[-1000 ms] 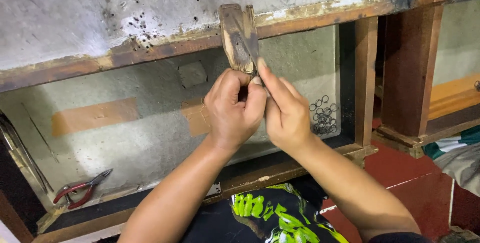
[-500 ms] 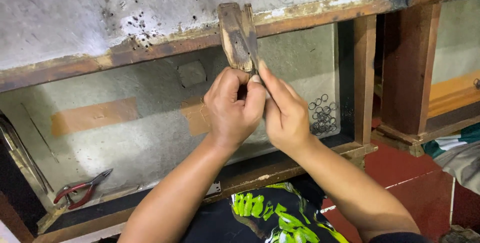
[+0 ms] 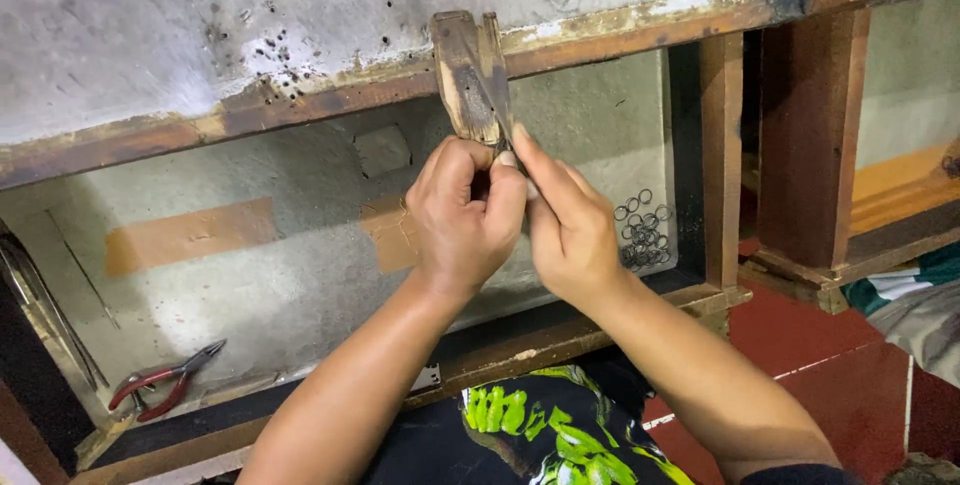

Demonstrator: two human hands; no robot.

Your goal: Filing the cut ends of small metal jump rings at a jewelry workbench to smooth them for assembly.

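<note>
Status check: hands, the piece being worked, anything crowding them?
Left hand and right hand both pinched at base of wooden peg. Peg juts from bench edge. Red pliers, loose rings clear.

Worn workbench top, grey, pitted, dark specks, scribbles near far edge. Rusty wooden rim along front edge. Below, open drawer, pale scuffed floor, orange tape strip at left. Red pliers in near left corner. Pile of small metal rings at right edge. Dark wooden posts right. Red tiled floor beneath. Light even, soft.
</note>
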